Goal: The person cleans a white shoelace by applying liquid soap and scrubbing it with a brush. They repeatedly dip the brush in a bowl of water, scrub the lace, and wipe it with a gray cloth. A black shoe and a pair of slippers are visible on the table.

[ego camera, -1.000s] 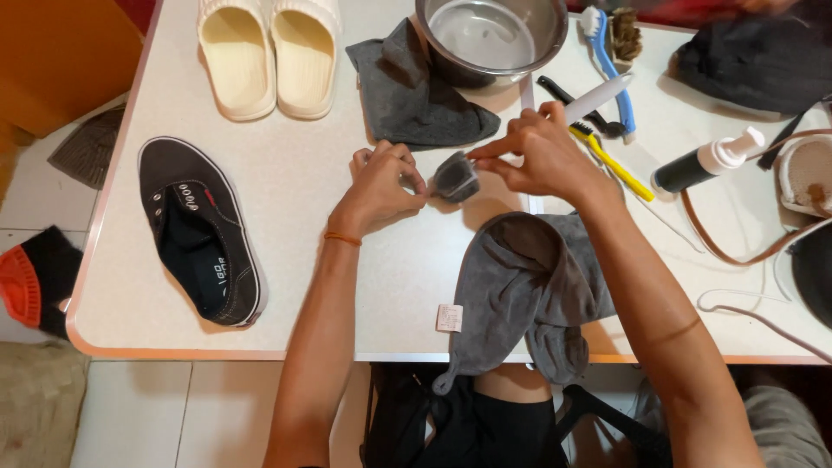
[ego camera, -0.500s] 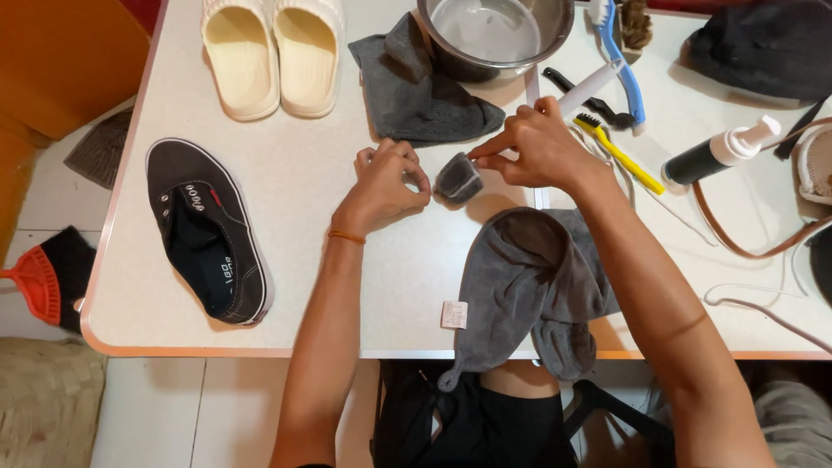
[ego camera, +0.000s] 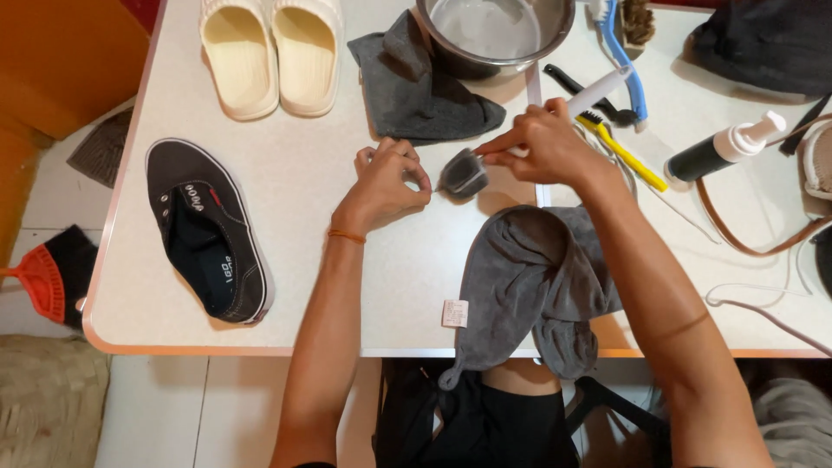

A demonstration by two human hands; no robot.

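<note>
Over white table (ego camera: 312, 173), both hands (ego camera: 386, 182) pinch brush (ego camera: 464, 173) head.

black sneaker (ego camera: 208, 232), cream slippers (ego camera: 270, 52), steel bowl (ego camera: 496, 35)

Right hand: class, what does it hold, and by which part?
The right hand grips a white-handled brush by its handle, bristle head toward the left hand, whose fingertips sit beside it.

Open tabletop (ego camera: 312, 217) btwn black shoe (ego camera: 208, 230) & left hand (ego camera: 386, 182); grey cloth (ego camera: 529, 277) blocks near edge.
</note>
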